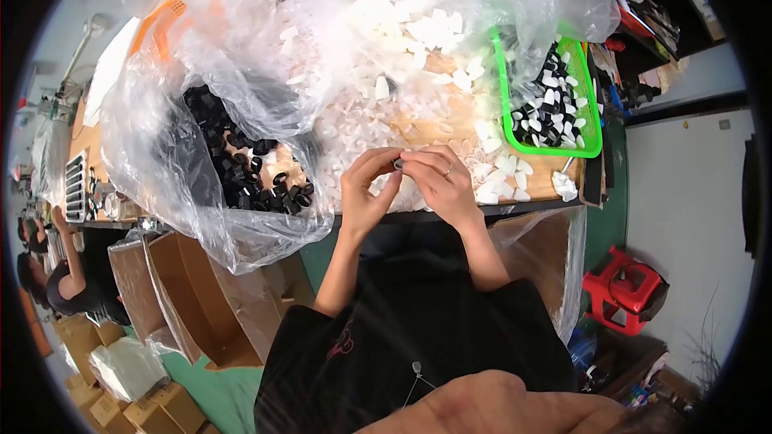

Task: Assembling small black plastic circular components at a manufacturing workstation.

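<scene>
Small dark piece (398, 165) is sitting between both hands' fingertips

The left hand (370, 193) and right hand (447, 186) are pinching it, fingers curled nearly closed. The counter (441, 127) is ending bodyward of them, bare wood showing beyond. White pieces (507, 174) are crowding around; a plastic bag (273, 235) of black rings (233, 178) is lying leftward, a green basket (555, 152) rightward.

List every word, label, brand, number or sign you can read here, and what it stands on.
No text is readable.
Black shirt: a reddish mark, too small and blurred to read.
Pale panel: a small grey patch, too small to tell.
Cardboard boxes: no print can be made out.
Small piece between the left hand and right hand: no lettering visible.
</scene>
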Available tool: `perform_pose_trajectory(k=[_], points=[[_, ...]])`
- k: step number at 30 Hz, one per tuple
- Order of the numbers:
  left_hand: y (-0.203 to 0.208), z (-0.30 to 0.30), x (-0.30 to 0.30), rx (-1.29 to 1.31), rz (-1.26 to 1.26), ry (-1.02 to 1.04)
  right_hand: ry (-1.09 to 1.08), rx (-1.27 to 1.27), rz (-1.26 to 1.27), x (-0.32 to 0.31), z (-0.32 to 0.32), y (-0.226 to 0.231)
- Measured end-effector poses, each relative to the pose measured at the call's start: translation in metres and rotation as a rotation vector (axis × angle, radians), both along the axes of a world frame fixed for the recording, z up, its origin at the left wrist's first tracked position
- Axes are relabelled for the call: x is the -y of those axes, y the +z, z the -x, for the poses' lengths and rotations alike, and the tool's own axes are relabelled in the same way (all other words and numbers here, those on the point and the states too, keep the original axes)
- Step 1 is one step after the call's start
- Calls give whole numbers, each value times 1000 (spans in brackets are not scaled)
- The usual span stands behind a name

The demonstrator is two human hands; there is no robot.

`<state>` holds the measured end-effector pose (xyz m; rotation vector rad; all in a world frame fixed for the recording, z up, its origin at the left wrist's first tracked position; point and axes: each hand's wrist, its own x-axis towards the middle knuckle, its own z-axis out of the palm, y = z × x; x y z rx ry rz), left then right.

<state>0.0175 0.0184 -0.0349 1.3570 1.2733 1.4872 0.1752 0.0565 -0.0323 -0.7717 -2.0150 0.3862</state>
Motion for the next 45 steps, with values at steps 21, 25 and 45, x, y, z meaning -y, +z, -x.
perform_pose_trajectory(k=[21,25,45], points=[[83,9,4,-301,-142,-34,-218,-242,453,5,-18,-2],[189,33,26,457,-623,-453,-642,-98,-94,-45,-83,22],[191,33,32,916,-615,-457,-276,97,333,-93,-62,-21]])
